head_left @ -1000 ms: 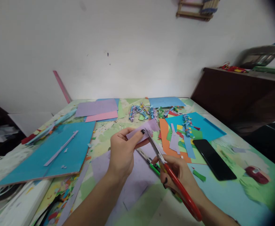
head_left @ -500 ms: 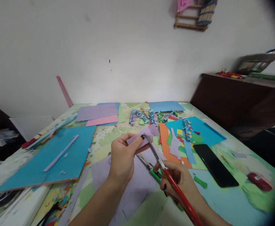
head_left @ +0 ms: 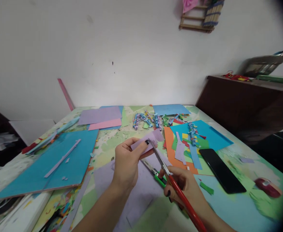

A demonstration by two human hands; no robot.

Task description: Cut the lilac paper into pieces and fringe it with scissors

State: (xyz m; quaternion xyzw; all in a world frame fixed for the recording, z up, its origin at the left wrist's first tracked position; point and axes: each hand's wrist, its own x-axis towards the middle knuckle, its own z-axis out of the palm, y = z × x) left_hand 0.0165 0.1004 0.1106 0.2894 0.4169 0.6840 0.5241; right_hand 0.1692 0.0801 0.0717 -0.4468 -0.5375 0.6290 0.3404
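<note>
Barely shifted at lower centre, the left hand point(head_left: 127, 158) pinches a lavender paper rectangle point(head_left: 158, 135) while the right hand point(head_left: 187, 182) grips red-handled metal scissors point(head_left: 177, 188), cutting seemingly unfinished.

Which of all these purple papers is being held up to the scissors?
The small purple piece pinched in the left hand, with the red-handled scissors at it. The other purple papers, such as the large sheet underneath, lie unheld.
</note>
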